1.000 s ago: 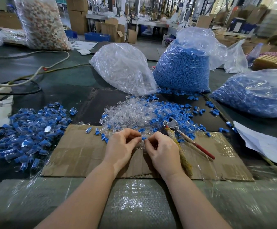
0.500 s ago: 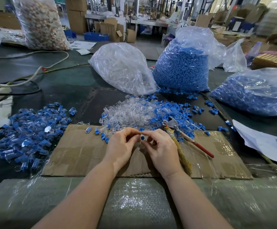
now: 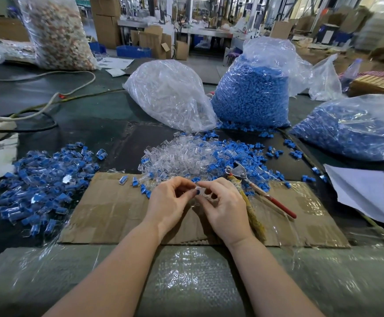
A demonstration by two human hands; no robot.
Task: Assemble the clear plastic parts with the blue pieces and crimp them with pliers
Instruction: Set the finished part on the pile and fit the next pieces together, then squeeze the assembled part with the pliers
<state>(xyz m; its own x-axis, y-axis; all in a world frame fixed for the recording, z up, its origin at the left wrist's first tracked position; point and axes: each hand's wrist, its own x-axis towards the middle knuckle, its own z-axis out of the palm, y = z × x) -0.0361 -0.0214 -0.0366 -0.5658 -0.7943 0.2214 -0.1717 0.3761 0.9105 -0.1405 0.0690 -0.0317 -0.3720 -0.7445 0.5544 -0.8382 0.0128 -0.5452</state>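
A: Key relation?

B: Both hands meet above the cardboard sheet (image 3: 108, 209) on the worktop (image 3: 90, 115). The blue piece (image 3: 197, 191) sits right between the fingertips, with the left hand (image 3: 168, 202) on its left and the right hand (image 3: 226, 209) on its right. Both are touching it, so neither is nearer.

A: Finger state?

B: Left fingers (image 3: 186, 183) are curled and pinching. Right fingers (image 3: 206, 185) are curled and pinching too. There's something clear against the blue piece, probably a clear plastic part, but it's too glassy to outline.

A: Long axis?

B: Can't tell, it's too small and mostly covered. Only a blue face shows toward the camera.

A: Pliers?

B: The pliers (image 3: 252, 186) lie on the cardboard just beside the right hand, head away from the person and red handle (image 3: 280, 205) trailing right and toward them. The right hand is clearly nearer, so I judge it takes them for the crimp.

A: Supply?

B: The mixed pile of clear and blue parts (image 3: 198, 156) is just beyond the hands. The assembled pile (image 3: 40, 179) is well to the left.

A: Change from the earlier frames?

B: Small. A second ago the fingertips were down by the pile edge with a gap between them. Now they're joined and the blue piece shows between them. The pliers haven't moved.
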